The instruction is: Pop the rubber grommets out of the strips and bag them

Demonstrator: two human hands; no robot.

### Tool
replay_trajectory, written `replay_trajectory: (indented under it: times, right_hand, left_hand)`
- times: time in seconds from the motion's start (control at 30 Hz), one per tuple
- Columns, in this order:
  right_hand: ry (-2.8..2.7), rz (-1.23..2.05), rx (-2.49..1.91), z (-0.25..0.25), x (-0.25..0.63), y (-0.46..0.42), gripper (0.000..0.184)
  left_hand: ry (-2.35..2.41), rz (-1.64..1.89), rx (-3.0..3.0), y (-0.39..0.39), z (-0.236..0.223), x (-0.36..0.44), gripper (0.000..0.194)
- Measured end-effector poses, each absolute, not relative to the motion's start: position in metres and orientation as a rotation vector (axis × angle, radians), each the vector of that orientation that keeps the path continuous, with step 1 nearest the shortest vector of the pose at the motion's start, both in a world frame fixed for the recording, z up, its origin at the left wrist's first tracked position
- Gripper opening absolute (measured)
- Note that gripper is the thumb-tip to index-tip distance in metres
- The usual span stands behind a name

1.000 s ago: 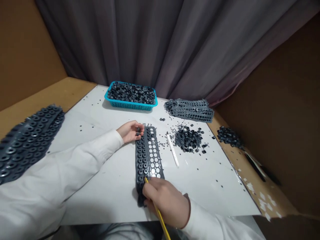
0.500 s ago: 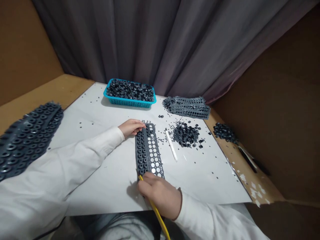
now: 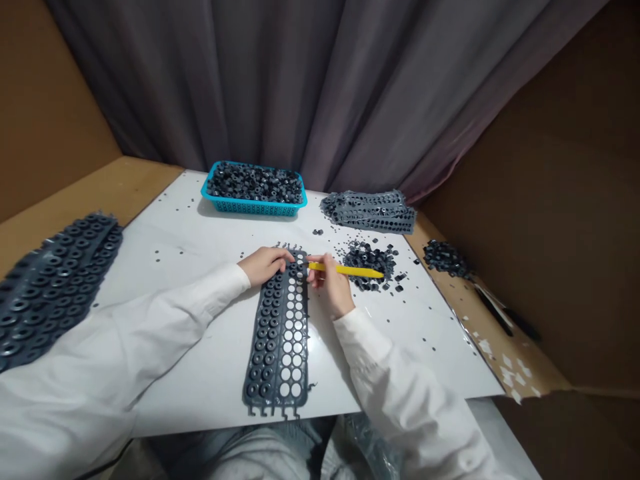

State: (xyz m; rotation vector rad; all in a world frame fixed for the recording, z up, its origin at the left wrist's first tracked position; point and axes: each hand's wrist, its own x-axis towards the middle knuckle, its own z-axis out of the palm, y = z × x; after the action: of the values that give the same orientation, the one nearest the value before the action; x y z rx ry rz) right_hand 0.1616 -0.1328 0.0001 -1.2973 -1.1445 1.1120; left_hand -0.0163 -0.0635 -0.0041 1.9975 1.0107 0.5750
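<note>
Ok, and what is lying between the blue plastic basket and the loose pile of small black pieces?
The head view shows a few loose black bits between the basket and the pile.

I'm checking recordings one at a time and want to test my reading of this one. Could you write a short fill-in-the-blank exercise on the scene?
1. The slim tool in the right hand is coloured ____.
2. Most open round holes lie in the ____ half of the dark sheet, as the camera sees it.
3. The left hand is at the sheet's ____ end.
4. Behind the blue basket hangs a grey ____.

Missing words: yellow; right; far; curtain.
</note>
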Motion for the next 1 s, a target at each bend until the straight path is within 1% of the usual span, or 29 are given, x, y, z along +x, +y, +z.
replay_trajectory:
  times: [0.1,0.17,0.23,0.33,0.47,0.57,0.8,1.0]
  right_hand:
    - [-1.142,0.964,-1.357,-0.023,0.164,-0.118,0.028]
    - [-1.163,0.920,-1.366,-0.033,0.162,-0.116,0.025]
    - [-1.212,0.915,-1.371,-0.037,0.161,-0.117,0.025]
    - [-1.288,0.961,-1.363,-0.036,0.161,-0.118,0.028]
    - [-1.341,1.028,-1.347,-0.030,0.162,-0.119,0.028]
    - [-1.366,1.053,-1.354,-0.026,0.161,-0.120,0.027]
    - [-1.482,0.923,-1.406,-0.026,0.158,-0.118,0.026]
    - [-1.504,0.948,-1.398,-0.027,0.159,-0.115,0.026]
  left_hand:
    - [1.029,0.556,2.105,-0.065,-0.002,-0.013,0.030]
    - [1.040,0.550,2.166,-0.065,-0.001,-0.011,0.028]
    - [1.030,0.537,2.221,-0.064,0.000,-0.009,0.023]
    - [0.989,0.508,2.291,-0.063,-0.001,-0.006,0.017]
    - [0.936,0.495,2.366,-0.060,-0.004,-0.003,0.019]
    - [0.889,0.488,2.431,-0.057,-0.005,-0.002,0.016]
    - [0.811,0.292,2.628,-0.055,-0.002,0.005,0.015]
    - [0.773,0.203,2.707,-0.056,0.002,0.005,0.017]
